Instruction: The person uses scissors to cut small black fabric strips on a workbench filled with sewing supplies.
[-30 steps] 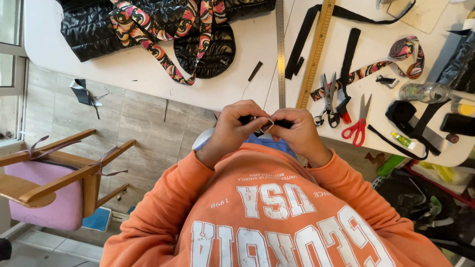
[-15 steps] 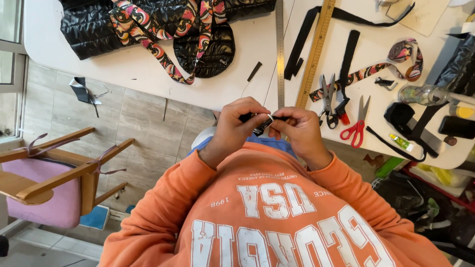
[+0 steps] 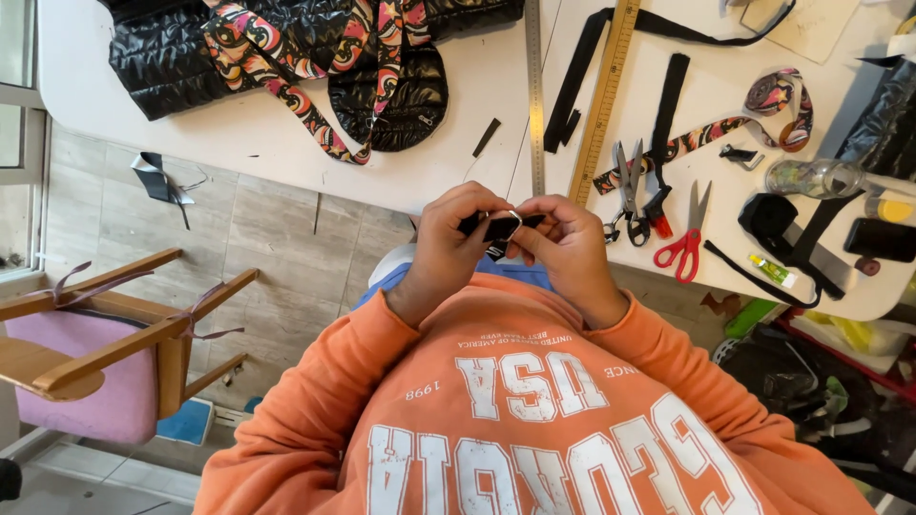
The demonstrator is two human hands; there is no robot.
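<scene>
Both hands meet just above the orange sweatshirt [image 3: 534, 410] — the left hand [image 3: 448, 238] and right hand [image 3: 572, 243] pinch a short black strap [image 3: 499, 229] between their fingertips, with what looks like a small metal ring on it. Red scissors [image 3: 682, 243] lie on the counter [image 3: 286, 143] just right of the right hand.

Beige stone-tile floor [image 3: 239, 229] w/ daylight from a white-framed window [image 3: 19, 133] at left, wooden chair [image 3: 105, 334] w/ pink cushion [image 3: 86, 381] beside a blue step [image 3: 186, 422], and a white worktable [image 3: 286, 143] across the top, cluttered storage [image 3: 821, 381] under its right end.
</scene>
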